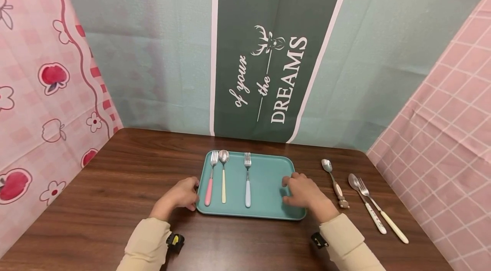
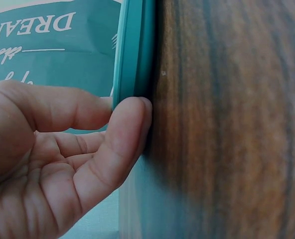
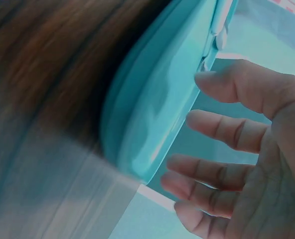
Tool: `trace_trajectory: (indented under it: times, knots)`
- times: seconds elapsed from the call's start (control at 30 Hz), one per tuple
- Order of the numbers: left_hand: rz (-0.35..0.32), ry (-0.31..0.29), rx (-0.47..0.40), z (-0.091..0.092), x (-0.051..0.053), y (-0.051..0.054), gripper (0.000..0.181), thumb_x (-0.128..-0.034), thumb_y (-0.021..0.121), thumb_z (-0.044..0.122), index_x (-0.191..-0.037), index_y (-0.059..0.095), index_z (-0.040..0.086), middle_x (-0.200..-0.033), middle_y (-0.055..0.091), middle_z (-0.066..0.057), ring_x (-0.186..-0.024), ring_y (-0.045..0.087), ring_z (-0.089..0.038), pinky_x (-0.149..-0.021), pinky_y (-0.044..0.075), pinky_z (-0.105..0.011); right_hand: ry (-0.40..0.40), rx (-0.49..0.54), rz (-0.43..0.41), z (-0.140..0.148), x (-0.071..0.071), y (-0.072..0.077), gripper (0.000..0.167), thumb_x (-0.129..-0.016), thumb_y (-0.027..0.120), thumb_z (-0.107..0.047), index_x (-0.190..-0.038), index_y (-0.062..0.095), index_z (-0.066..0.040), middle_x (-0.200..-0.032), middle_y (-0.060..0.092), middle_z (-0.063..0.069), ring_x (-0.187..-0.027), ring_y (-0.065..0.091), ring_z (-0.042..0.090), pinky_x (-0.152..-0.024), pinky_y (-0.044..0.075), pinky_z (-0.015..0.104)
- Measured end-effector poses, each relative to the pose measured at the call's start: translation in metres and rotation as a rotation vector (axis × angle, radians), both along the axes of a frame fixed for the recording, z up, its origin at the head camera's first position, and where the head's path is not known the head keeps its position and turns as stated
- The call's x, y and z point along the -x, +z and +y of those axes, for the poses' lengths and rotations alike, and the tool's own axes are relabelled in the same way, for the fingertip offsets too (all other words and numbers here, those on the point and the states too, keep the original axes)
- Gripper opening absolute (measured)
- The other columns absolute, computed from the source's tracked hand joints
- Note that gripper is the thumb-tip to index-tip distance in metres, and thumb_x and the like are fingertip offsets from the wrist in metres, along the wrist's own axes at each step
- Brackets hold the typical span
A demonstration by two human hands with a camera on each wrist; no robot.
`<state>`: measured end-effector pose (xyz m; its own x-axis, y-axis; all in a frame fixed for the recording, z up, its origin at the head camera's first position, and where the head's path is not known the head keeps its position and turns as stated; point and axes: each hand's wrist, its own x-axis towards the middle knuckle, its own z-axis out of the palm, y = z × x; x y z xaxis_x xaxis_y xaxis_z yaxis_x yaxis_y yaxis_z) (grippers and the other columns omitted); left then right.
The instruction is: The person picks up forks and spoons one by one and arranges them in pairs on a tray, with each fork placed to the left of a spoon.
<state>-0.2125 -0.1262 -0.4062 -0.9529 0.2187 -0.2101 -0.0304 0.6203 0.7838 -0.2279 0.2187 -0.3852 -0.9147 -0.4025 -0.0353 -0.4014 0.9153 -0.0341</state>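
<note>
A teal tray (image 1: pixel 268 185) lies on the table. On it are a pink-handled fork (image 1: pixel 209 190), a cream-handled spoon (image 1: pixel 223 183) and a light-blue-handled fork (image 1: pixel 247 192). At the tray's left edge, my left hand (image 1: pixel 178 195) pinches the rim; in the left wrist view the thumb and index finger of that hand (image 2: pixel 53 149) meet at the tray rim (image 2: pixel 132 55). My right hand (image 1: pixel 306 195) hovers over the tray's right side, fingers apart and holding nothing. The right wrist view has this hand (image 3: pixel 247 149) beside the tray (image 3: pixel 157 109), separated by a gap.
Right of the tray on the wooden table (image 1: pixel 245 241) lie a spoon with a brown figure handle (image 1: pixel 337 190), a spoon with a white patterned handle (image 1: pixel 376 219) and a pale-yellow-handled fork (image 1: pixel 394 227). Cloth hangings (image 1: pixel 165 70) stand behind and at both sides.
</note>
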Motion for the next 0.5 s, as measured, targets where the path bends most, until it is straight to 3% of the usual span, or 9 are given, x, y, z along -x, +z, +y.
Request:
trace_trajectory:
  times: [0.2,0.5]
  knots:
    - [-0.009,-0.001,-0.003,0.000,0.001,0.000,0.031,-0.0725,0.051,-0.014,-0.104,0.049,-0.011,-0.069,0.054,-0.013,-0.052,0.057,-0.020,-0.049,0.054,-0.031,-0.017,-0.052,0.046,0.012,0.001,-0.003,0.030,-0.072,0.074,-0.029,-0.094,0.063,-0.012,-0.088,0.052,0.008,-0.077,0.050,0.027,-0.061,0.047,0.048]
    - [-0.012,-0.002,-0.013,0.000,0.001,0.000,0.032,-0.0722,0.051,-0.014,-0.104,0.049,-0.012,-0.069,0.055,-0.013,-0.052,0.057,-0.020,-0.048,0.054,-0.031,-0.040,-0.014,0.056,0.033,0.000,-0.003,0.036,-0.071,0.074,-0.027,-0.101,0.065,-0.009,-0.091,0.054,0.010,-0.078,0.053,0.027,-0.058,0.048,0.046]
